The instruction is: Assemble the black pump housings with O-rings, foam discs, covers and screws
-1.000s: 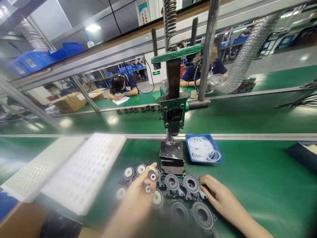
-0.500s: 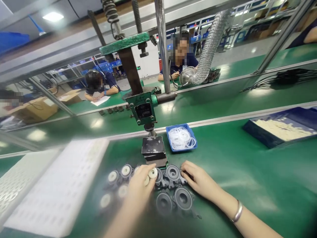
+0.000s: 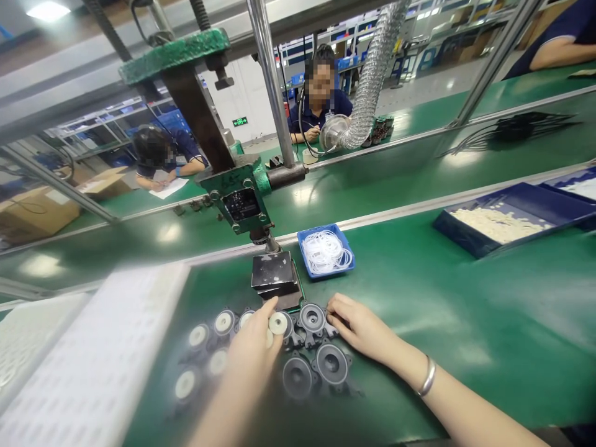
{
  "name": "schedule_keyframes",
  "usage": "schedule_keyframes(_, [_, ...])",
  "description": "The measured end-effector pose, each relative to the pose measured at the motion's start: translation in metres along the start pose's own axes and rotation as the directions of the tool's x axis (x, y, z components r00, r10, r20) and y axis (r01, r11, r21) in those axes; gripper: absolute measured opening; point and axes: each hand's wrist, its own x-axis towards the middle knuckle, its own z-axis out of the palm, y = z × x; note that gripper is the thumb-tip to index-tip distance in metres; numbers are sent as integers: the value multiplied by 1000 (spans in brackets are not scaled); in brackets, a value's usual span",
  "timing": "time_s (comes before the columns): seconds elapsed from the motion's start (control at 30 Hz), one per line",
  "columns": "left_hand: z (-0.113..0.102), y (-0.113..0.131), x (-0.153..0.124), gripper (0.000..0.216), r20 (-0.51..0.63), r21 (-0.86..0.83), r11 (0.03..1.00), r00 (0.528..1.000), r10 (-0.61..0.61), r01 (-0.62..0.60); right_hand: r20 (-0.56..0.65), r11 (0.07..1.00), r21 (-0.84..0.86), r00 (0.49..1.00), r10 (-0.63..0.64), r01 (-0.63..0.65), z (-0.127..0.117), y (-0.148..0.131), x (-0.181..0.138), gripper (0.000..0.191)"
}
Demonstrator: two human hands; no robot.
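Note:
My left hand [image 3: 251, 344] is closed round cream-coloured round discs with small centre holes; one disc [image 3: 278, 323] shows between thumb and fingers, another partly behind it. This hand hovers over a row of black round housings. At the right end of the row, my right hand [image 3: 356, 323] pinches the edge of a black housing [image 3: 313, 318] with curled fingers. Two larger-looking housings, one [image 3: 332, 364] beside the other [image 3: 298, 376], lie nearer to me without discs. Left of my left hand, several housings carry cream discs, such as this disc [image 3: 224, 322].
A green press [image 3: 242, 195] with a black block [image 3: 274, 272] stands behind the row. Beside it is a blue tray [image 3: 350, 264] of white rings. White perforated sheets [image 3: 93, 354] lie left, a dark blue bin [image 3: 479, 245] of cream pieces right. Co-workers sit across the bench.
The camera view has swung, so the press and parts appear farther left. Both hands keep nearly the same place beside the housings, and the left still holds the discs.

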Motion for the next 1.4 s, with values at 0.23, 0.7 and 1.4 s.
schedule_keyframes(0.23, [-8, 3, 2, 68, 11, 11, 1000, 1000, 28, -28, 1, 1000, -3, 1000, -6, 6, 0, 1, 1, 16])
schedule_keyframes(0.7, [1, 40, -26, 65, -25, -471, 877, 992, -121, 95, -21, 998, -44, 999, -50, 49, 0, 0, 1, 14])
schedule_keyframes(1.4, [-100, -103, -22, 41, -634, -289, 914, 659, -405, 285, 13, 996, -68, 998, -55, 55, 3, 15, 3, 27])
